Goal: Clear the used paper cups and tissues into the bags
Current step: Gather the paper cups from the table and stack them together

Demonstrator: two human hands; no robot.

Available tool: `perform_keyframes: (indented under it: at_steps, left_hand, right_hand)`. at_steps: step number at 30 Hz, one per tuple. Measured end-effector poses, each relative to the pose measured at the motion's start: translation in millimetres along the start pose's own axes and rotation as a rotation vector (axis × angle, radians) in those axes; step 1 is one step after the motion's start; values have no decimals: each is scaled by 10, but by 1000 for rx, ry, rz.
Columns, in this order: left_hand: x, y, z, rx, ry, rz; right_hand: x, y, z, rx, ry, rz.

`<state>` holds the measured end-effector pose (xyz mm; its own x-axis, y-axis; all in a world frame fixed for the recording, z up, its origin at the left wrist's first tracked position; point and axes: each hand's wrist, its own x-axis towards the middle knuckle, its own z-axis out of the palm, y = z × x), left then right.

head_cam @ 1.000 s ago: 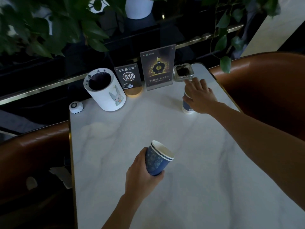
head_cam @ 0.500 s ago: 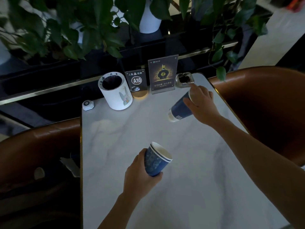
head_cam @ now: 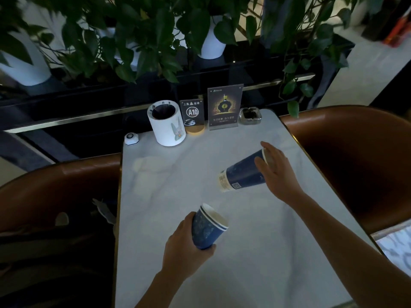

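Right hand [head_cam: 277, 172] wrapped round the rim end of a dark blue paper cup [head_cam: 242, 172], now carried nearer and further from the ashtray [head_cam: 250, 116] than half a second ago. Tipped almost on its side, pale base pointing left, clear above the marble counter [head_cam: 255, 252]. A second ago, upright on the counter just below the ashtray, with that hand closing over it. Left hand [head_cam: 184, 245] closed round the lower part of a second blue cup [head_cam: 208, 227], mouth tilted up and to the right, held above the counter's near half; hardly changed across the frames. At the far edge: white bin [head_cam: 166, 127], A10 sign [head_cam: 192, 112], menu stand [head_cam: 224, 106], call button [head_cam: 131, 138].
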<state>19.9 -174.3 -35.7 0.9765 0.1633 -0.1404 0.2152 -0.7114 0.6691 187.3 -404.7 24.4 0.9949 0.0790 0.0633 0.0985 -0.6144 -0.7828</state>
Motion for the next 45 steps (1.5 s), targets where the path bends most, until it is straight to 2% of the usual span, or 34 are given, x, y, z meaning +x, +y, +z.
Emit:
perform_keyframes:
  at_steps: [18, 45]
  left_hand:
    - [-324, -132, 1, 16, -14, -30]
    - [-392, 94, 34, 11, -94, 59]
  right_hand:
    - [-803, -81, 111, 339, -51, 119]
    - [-1271, -198, 642, 255, -362, 74]
